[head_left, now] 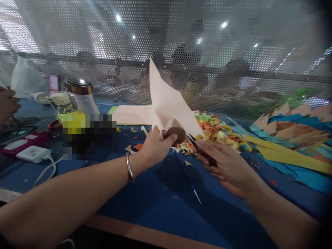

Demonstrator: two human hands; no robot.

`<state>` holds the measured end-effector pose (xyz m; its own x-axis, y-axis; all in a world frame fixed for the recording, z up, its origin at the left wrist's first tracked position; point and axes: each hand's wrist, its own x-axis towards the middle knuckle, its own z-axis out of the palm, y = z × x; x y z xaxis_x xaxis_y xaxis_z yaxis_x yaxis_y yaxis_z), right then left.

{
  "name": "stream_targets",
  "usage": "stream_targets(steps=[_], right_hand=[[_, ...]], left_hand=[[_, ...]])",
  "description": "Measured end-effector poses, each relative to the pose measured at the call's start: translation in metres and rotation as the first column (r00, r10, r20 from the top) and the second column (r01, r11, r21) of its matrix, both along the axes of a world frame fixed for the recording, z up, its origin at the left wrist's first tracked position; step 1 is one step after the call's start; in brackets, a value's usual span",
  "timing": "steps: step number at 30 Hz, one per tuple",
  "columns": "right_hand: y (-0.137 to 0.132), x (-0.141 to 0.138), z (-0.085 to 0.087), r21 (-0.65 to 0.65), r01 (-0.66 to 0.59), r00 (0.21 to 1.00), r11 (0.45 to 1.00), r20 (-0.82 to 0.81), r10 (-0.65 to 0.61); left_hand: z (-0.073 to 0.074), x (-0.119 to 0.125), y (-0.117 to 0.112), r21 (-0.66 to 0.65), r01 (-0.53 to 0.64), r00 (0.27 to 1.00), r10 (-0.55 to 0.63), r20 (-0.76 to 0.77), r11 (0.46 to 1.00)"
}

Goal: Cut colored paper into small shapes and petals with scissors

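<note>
In the middle of the head view, my left hand pinches a brown round disc against a large pale pink sheet of paper. The sheet stands up behind the disc and creases near my fingers. To the right, my right hand is closed around small dark scissors. Their pointed blades reach toward the sheet's lower right edge; whether they touch it I cannot tell. Below the hands lies a thin blue pen-like tool with a pale tip.
Behind my hands are colourful paper pieces and flat pink sheets. Pointed paper cutouts are stacked at right. At left stand a lidded bottle, a white charger with a cable, and another person's hand. A perforated screen rises behind.
</note>
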<state>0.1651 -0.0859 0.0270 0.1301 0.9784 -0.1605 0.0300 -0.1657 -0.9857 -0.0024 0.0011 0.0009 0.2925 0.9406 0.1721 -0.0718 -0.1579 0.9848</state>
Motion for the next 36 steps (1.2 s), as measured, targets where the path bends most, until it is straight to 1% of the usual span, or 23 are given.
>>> stream_targets(steps=[5,8,12,16,21,24,27,30,33,36], right_hand=[[0.001,0.001,-0.002,0.01,-0.028,1.0,1.0,-0.007,0.028],[0.0,0.001,-0.001,0.033,-0.031,0.999,0.999,-0.013,0.032],[-0.001,0.001,0.0,0.048,-0.017,1.0,0.999,-0.005,0.017],[-0.001,0.002,-0.002,0.057,0.011,1.0,0.998,-0.008,-0.011],[0.0,0.002,-0.003,0.074,0.023,1.0,0.997,-0.006,-0.022],[0.0,0.002,-0.004,0.088,0.023,1.0,0.996,0.0,-0.024],[0.0,0.002,-0.006,0.097,0.049,0.999,0.994,-0.004,-0.049],[0.001,0.001,-0.007,0.102,0.057,0.998,0.993,-0.018,-0.055],[0.001,-0.001,-0.008,0.123,0.046,0.999,0.991,-0.024,-0.043],[0.0,-0.001,-0.008,0.148,0.041,0.999,0.988,-0.018,-0.039]], left_hand=[[0.006,-0.002,-0.008,-0.003,0.125,0.991,-0.125,-0.047,0.992],[0.008,-0.003,-0.011,-0.011,0.172,0.984,-0.173,-0.052,0.985],[0.009,-0.004,-0.014,-0.034,0.173,0.984,-0.174,-0.034,0.984],[0.011,-0.003,-0.016,-0.097,0.175,0.984,-0.178,-0.022,0.98],[0.012,0.0,-0.019,-0.159,0.213,0.975,-0.199,0.099,0.964],[0.012,0.003,-0.021,-0.248,0.228,0.957,-0.168,0.238,0.942],[0.013,0.004,-0.022,-0.307,0.277,0.921,-0.161,0.355,0.911],[0.015,0.004,-0.022,-0.329,0.317,0.901,-0.174,0.398,0.89],[0.014,0.004,-0.021,-0.333,0.309,0.896,-0.155,0.417,0.891],[0.012,0.005,-0.021,-0.315,0.313,0.892,-0.163,0.422,0.896]])
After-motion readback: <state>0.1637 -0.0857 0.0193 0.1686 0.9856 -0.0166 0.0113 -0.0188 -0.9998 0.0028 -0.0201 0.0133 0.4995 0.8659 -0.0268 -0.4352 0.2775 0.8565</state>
